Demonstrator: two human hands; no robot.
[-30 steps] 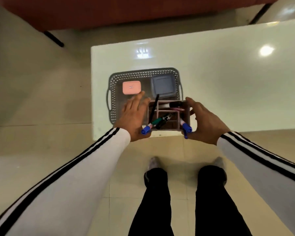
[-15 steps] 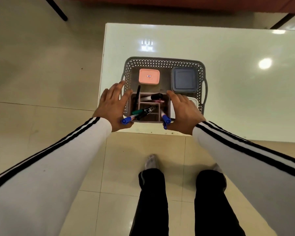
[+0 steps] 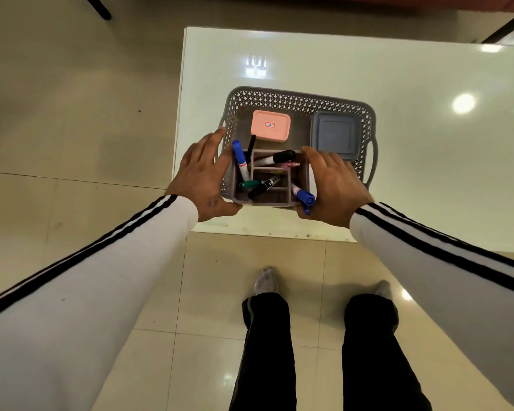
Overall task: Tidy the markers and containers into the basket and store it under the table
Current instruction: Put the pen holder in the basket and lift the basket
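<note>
A grey perforated basket [image 3: 297, 97] stands near the table's front-left corner. It holds a pink lidded container [image 3: 270, 126] and a blue-grey lidded container [image 3: 336, 134]. In its near-left part sits a divided marker organizer [image 3: 275, 200] with several markers [image 3: 240, 157] leaning in it. My left hand [image 3: 198, 176] lies flat against the outside of the basket's left wall, its thumb at the front corner. My right hand [image 3: 334, 185] presses the organizer's right side, thumb at the front beside a blue marker cap [image 3: 304, 198].
The basket rests on a glossy white table [image 3: 398, 69], whose near edge runs just below my hands. Below it are a tiled floor [image 3: 72, 120] and my own legs [image 3: 267, 351]. A dark furniture leg [image 3: 98, 7] stands at the top left.
The organizer has moved left and down into the basket's near-left part. One blue marker now leans toward the back-left. My left hand has shifted to the outside of the basket wall.
</note>
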